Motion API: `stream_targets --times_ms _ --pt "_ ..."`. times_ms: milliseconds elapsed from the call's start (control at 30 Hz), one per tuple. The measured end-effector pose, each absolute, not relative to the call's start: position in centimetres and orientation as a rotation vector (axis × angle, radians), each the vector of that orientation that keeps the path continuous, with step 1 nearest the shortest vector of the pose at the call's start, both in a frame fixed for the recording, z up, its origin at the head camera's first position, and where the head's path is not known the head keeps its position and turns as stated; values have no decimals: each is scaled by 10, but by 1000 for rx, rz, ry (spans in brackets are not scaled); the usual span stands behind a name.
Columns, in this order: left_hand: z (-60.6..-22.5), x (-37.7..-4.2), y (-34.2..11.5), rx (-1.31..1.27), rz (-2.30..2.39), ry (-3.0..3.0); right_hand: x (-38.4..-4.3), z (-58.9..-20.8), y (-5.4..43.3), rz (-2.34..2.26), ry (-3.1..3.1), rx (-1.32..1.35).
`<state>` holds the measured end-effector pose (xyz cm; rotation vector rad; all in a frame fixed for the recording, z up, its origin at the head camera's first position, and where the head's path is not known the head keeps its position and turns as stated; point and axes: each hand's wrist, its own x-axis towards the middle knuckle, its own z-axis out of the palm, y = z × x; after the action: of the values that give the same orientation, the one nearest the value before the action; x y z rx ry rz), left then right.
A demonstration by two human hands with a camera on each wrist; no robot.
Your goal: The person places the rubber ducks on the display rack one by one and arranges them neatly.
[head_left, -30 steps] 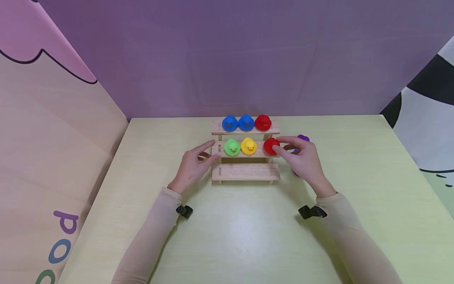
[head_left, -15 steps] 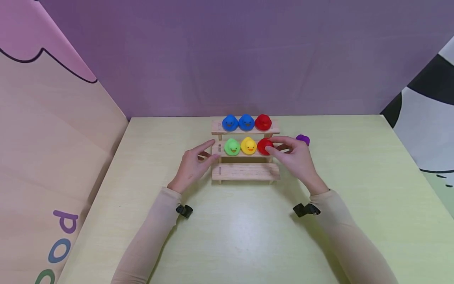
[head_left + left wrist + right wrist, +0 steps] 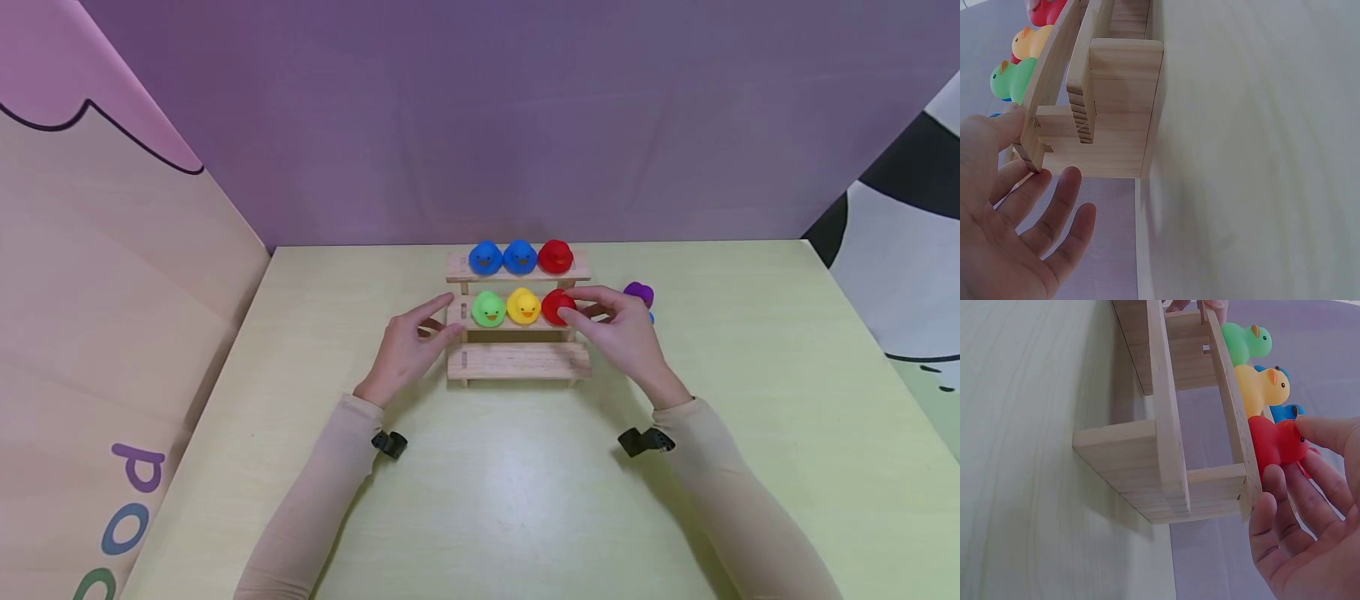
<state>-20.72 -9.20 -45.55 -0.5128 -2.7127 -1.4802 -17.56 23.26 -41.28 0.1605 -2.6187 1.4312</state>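
A three-tier wooden stand (image 3: 517, 361) is on the table. My right hand (image 3: 626, 340) pinches a red rubber duck (image 3: 557, 308) between thumb and fingers, at the right end of the middle tier. Beside that duck are a yellow rubber duck (image 3: 523, 307) and a green rubber duck (image 3: 489, 309), upright on the same tier. At the tier's left end, my left hand (image 3: 408, 350) grips the board: in the left wrist view the thumb (image 3: 1007, 128) lies on one face, with fingers behind. The right wrist view shows the held red duck (image 3: 1269, 445) against the board.
On the top tier stand two blue ducks (image 3: 486, 258) and another red duck (image 3: 556, 257). A purple duck (image 3: 639, 292) is on the table right of the stand, with a bit of something blue near it, mostly hidden by my right hand. A purple backdrop (image 3: 480, 125) rises behind.
My right hand has slid the red duck left along the middle tier, closer to the yellow duck, and has barely moved in the last half second. My left hand has stayed put.
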Motion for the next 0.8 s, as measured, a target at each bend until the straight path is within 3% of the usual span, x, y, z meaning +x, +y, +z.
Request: stream_targets --times_ms 800 --pt "-455 -205 -91 -510 -1485 -2710 -167 -408 255 1394 -2587 144"
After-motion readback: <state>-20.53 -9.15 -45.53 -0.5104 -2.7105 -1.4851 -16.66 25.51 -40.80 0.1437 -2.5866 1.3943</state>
